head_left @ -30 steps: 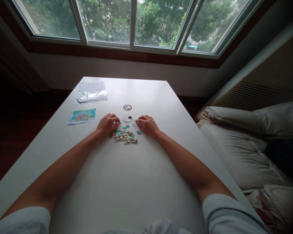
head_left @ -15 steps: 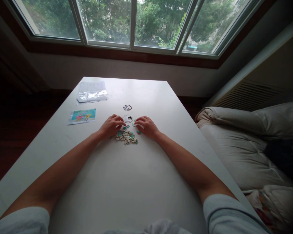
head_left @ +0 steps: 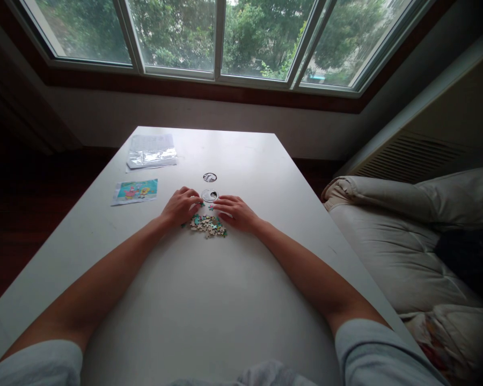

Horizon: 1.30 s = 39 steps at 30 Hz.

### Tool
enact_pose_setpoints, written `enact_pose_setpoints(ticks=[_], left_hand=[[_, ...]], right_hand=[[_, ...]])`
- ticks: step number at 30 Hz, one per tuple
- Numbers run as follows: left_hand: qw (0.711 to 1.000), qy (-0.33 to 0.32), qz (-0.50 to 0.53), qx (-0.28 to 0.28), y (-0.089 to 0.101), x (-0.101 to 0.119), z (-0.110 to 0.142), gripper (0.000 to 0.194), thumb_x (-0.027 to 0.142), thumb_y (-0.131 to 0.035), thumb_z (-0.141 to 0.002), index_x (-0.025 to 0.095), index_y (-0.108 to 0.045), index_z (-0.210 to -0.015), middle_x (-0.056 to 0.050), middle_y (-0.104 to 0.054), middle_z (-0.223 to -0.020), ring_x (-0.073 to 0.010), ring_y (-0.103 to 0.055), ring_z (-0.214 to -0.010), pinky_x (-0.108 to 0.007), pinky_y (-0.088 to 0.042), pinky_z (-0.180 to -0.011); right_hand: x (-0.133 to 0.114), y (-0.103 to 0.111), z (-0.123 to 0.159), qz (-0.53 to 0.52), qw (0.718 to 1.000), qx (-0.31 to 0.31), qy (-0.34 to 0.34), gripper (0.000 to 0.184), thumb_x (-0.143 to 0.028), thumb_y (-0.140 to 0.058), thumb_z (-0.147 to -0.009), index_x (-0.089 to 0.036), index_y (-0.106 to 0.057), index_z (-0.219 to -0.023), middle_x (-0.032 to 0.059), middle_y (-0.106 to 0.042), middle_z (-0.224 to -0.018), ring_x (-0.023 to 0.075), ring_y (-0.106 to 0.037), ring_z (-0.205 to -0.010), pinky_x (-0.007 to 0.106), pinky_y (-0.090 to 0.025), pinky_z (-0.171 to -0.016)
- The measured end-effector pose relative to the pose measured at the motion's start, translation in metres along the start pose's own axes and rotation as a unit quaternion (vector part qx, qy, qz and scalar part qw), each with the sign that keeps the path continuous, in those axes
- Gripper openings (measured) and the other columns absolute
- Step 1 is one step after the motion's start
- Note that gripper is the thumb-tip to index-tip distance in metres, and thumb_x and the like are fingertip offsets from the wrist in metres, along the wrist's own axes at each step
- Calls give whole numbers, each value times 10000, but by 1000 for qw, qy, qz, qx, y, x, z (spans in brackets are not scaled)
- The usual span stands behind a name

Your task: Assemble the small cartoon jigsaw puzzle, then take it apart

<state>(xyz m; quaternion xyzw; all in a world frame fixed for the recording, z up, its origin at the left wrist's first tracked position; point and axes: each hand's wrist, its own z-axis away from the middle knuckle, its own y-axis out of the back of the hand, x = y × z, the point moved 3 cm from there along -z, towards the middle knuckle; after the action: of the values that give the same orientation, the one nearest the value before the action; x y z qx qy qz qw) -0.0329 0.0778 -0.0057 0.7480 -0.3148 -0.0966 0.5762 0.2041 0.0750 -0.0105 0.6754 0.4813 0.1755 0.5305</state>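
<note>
A small heap of jigsaw puzzle pieces, some showing pale backs and others teal faces, lies on the white table between my hands. At the heap's upper left, my left hand has its fingers curled, with a small green puzzle piece at the thumb and fingertips. My right hand reaches in from the right, fingers stretched leftward and slightly apart. A pink and teal piece lies by its fingertips. Its palm side is hidden, but I see nothing held in it.
Two round printed shapes mark the table beyond my hands. To the left lies a colourful cartoon picture sheet, with a clear plastic bag over papers behind it. A padded beige sofa stands along the right side.
My right hand has moved left, its fingers now straighter and over the heap's upper right. My left hand has shifted slightly left. Pieces between the hands have been rearranged.
</note>
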Motion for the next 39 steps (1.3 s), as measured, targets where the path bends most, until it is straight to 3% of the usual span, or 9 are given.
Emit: enact_pose_setpoints(ticks=[6,12,15,19,25,29,34,39], left_hand=[[999,-11,38,3,5,-4,0,234,283,-564,-946,244,-762,-1065,-75,-689,-1142,-256,-539,-1093,-419,-435,-997],[988,-48,113,-91,26,0,0,230,350,-558,-944,241,-760,-959,-55,-692,-902,-198,-588,-881,-309,-459,-818],[975,-53,140,-162,37,7,2,222,407,-618,-893,250,-756,-968,-34,-687,-879,-168,-598,-787,-268,-439,-716],[965,-63,145,-210,45,18,5,199,416,-668,-838,257,-728,-940,3,-661,-815,-145,-586,-726,-246,-410,-660],[965,-65,119,-225,46,26,8,140,374,-673,-807,238,-656,-837,10,-632,-786,-146,-547,-681,-260,-388,-621],[963,-68,127,-227,46,26,7,112,331,-617,-837,236,-665,-803,-5,-654,-818,-156,-582,-720,-264,-416,-664],[968,-75,122,-206,45,21,4,102,306,-625,-845,244,-687,-792,-7,-691,-829,-158,-615,-728,-247,-429,-663],[972,-79,106,-192,44,18,2,147,296,-595,-872,262,-738,-863,-11,-717,-845,-159,-632,-738,-250,-434,-684]], right_hand=[[-5,0,-1,-11,1000,-18,2,290,-335,-489,-1036,-294,-687,-1244,33,-673,-1343,226,-522,-1333,444,-355,-1128],[-3,7,2,-22,1000,2,-9,238,-344,-517,-1018,-274,-718,-1125,53,-710,-1238,233,-566,-1223,423,-398,-1061],[-9,9,2,-36,999,-2,-8,202,-403,-584,-984,-266,-726,-1027,59,-731,-1085,229,-592,-1072,396,-429,-981],[-20,6,0,-43,999,-18,0,188,-437,-664,-931,-261,-725,-951,57,-713,-1001,230,-573,-1001,381,-430,-934],[-21,7,-4,-98,995,11,-24,171,-372,-607,-972,-242,-696,-904,57,-702,-971,211,-573,-944,353,-452,-889],[-7,8,-1,-29,995,50,-81,157,-307,-569,-989,-230,-681,-910,57,-690,-930,212,-558,-916,339,-447,-844],[3,7,2,126,990,19,-67,216,-256,-488,-1017,-226,-694,-958,90,-681,-1012,241,-526,-972,374,-408,-871],[2,7,2,107,994,-11,-36,194,-301,-519,-1009,-241,-703,-1005,86,-680,-1047,248,-518,-1037,380,-400,-897]])
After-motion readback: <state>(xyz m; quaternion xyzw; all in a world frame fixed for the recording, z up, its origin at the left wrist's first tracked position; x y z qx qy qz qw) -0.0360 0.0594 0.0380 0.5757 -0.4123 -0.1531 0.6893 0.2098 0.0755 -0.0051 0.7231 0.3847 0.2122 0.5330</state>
